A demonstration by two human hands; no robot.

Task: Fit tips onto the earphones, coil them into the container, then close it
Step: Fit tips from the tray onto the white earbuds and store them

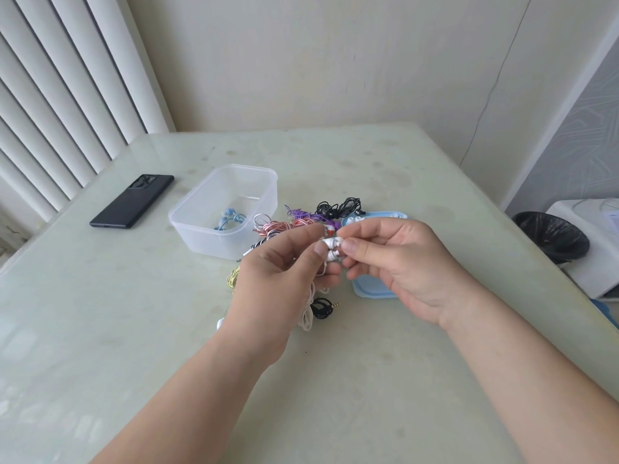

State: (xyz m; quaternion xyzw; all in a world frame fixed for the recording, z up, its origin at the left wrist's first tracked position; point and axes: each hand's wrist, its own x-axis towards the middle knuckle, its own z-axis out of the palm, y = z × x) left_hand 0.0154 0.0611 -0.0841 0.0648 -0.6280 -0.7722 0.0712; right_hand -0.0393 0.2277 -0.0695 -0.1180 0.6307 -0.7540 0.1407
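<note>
Smooth white earphones (331, 250) are held above the middle of the glossy table (134, 329). The left hand (281, 279) grips the buds and looped cable, and the right hand (402, 262) pinches one rounded bud. Just behind, a clear rectangular plastic container (207, 242) holds blue earphones (229, 218). Its pale-blue lid (371, 290) lies under the right hand. A matte black phone (132, 200) lies near the left edge.

- I work at a table (100, 296) with a pale green, glossy top, faintly stained.
- White vertical blinds (50, 95) hang on my left.
- A plain cream wall (318, 61) faces me, with a thin cable (485, 105) running down it.
- On my right are a grey patterned wall (586, 128), a black-lined bin (549, 236) and a white unit (596, 256) beside it.
- The light is soft and even.
</note>
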